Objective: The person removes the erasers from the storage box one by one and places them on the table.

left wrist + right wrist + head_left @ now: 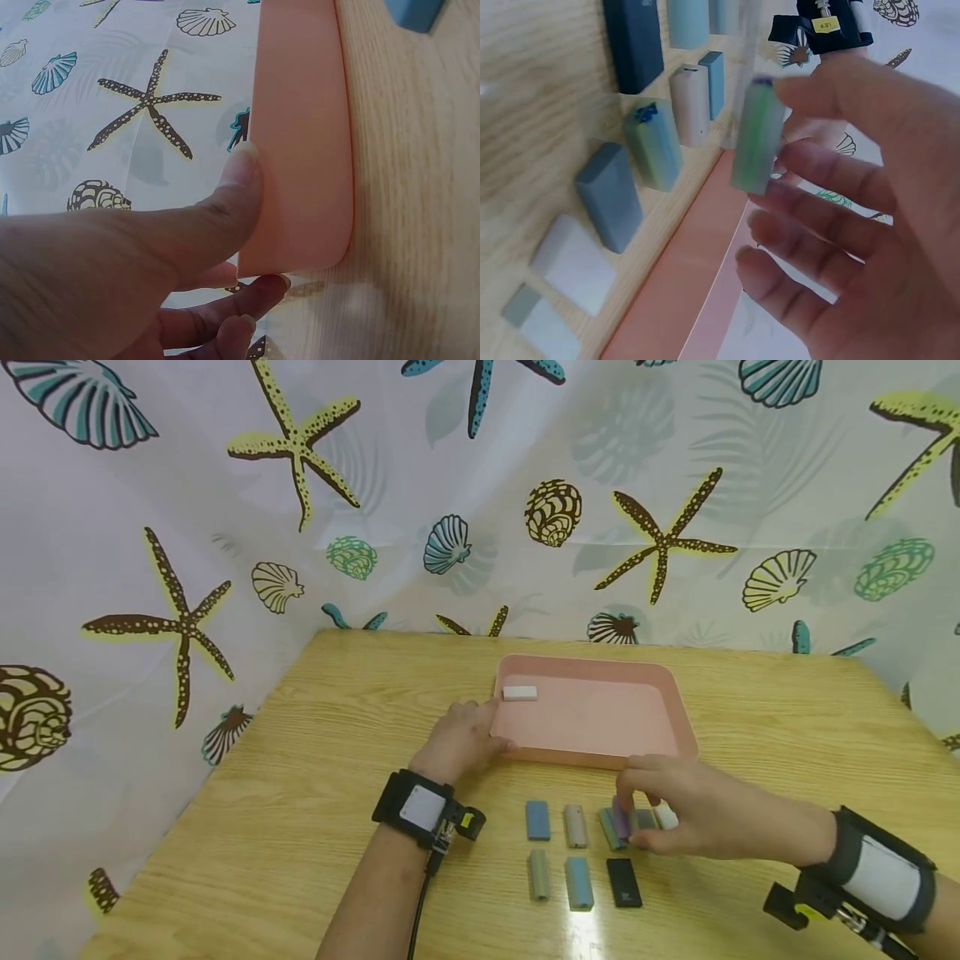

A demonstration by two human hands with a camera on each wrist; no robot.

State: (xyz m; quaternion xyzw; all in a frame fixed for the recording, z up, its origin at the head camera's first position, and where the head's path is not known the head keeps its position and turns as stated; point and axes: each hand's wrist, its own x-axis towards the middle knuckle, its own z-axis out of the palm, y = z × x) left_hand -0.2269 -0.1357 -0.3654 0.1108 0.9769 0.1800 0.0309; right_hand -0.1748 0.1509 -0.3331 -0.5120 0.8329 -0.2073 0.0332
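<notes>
My right hand (667, 806) pinches a small oblong block (757, 139) between thumb and fingertips. The block looks purple in the head view and greenish with a purple end in the right wrist view, where it appears lifted off the table. Several similar blocks lie below and beside the hand, among them a yellow-green and blue one (654, 146) and a grey-blue one (611, 199). My left hand (461, 743) grips the front left corner of a pink tray (600, 760), thumb at the rim (259, 187). A white block (520, 693) lies inside the tray at its back left.
In front of the tray, rows of blocks stand on the wooden table (360, 710): a blue one (537, 821), a beige one (575, 826), a green one (539, 875), a light blue one (579, 883) and a black one (624, 882). A patterned cloth (495, 502) hangs behind.
</notes>
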